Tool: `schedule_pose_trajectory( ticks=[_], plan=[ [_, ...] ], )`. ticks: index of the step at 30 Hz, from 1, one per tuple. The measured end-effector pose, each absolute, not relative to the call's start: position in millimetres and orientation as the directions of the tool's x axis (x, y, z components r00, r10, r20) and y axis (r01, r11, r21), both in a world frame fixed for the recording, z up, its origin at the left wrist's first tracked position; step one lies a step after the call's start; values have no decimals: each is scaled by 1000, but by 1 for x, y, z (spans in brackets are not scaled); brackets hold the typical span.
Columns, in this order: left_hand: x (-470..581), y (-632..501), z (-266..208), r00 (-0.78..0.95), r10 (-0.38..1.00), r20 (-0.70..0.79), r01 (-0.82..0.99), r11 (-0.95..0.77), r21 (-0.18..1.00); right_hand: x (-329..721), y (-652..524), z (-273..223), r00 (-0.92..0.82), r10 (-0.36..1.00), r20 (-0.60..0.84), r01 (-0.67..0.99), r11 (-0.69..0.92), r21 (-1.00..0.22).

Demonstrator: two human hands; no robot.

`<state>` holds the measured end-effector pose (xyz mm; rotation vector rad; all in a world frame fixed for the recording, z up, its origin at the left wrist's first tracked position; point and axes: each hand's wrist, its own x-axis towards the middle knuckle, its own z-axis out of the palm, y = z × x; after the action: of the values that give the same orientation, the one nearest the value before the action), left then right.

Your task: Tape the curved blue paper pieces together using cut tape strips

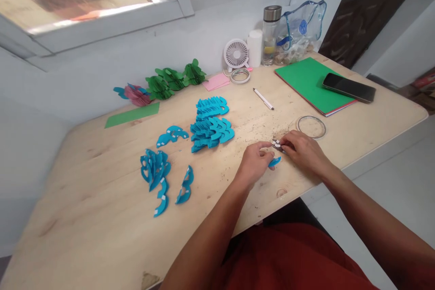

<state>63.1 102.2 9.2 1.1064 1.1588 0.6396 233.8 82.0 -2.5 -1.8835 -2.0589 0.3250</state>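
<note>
My left hand (254, 161) is closed on a small blue paper piece (274, 161), held under its thumb. Its index finger stretches to some white tape bits (277, 144) on a small dark strip whose kind I cannot make out. From the other side my right hand (301, 149) pinches at that strip, its fingertips together. Left of the hands are thick stacks of blue cut paper arcs (212, 131). Farther left lie a fanned blue paper cluster (154, 167), a loose blue paper piece (185, 186) and a blue paper chain (172, 135), with white tape patches.
A tape ring (311, 127) lies beyond my right hand, with a white pen (263, 99) farther back. Green paper (302, 81) bears a phone (349, 87). Along the wall stand a fan (237, 54), a bottle (271, 36) and green paper shapes (170, 81).
</note>
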Motion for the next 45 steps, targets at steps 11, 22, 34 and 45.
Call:
schedule_pose_trajectory(
  ticks=[11,22,34,45],
  plan=[
    [87,121,-5,288,867,-406,220,353,910,237,83,-5,-104,990,91,896,133,-424],
    [99,131,-11,234,905,-356,368,256,894,238,82,-4,-108,989,99,891,141,-433],
    [82,107,3,201,939,-280,162,250,955,236,75,-2,-51,990,129,788,119,-604],
    [65,83,12,160,957,-240,-17,246,969,214,67,16,9,999,39,532,28,-846]
  ],
)
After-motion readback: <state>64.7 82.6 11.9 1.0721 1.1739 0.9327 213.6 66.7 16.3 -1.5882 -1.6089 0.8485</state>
